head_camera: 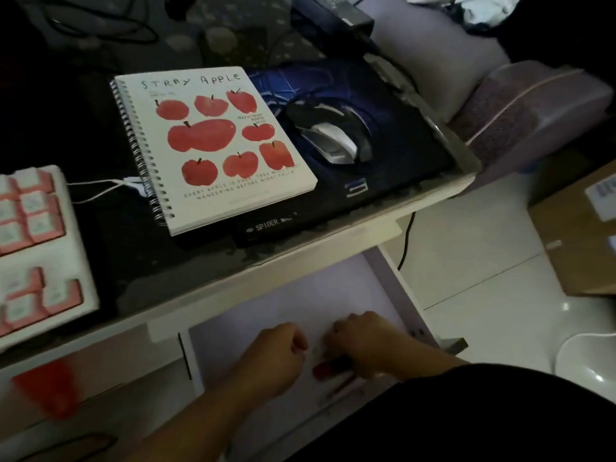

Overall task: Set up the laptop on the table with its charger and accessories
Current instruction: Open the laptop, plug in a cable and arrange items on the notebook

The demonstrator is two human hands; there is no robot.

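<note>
Both my hands are inside an open white drawer (283, 295) under the table's front edge (300, 251). My left hand (283, 353) is curled into a fist, and I see nothing in it. My right hand (363, 341) is curled over a small red and dark object (324, 370), whose red end sticks out to the left; the view is blurred there. On the table lie a silver and black mouse (333, 141) on a dark mouse pad (400, 155), a pink and white keyboard (33, 245) and a black charger brick (336, 15). No laptop is in view.
A spiral notebook with red apples (213, 145) lies mid-table, with a white cable (96, 188) to its left. A purple cushioned seat (533, 105) stands right of the table and a cardboard box (580, 235) sits on the floor. Something red (50, 385) shows at lower left.
</note>
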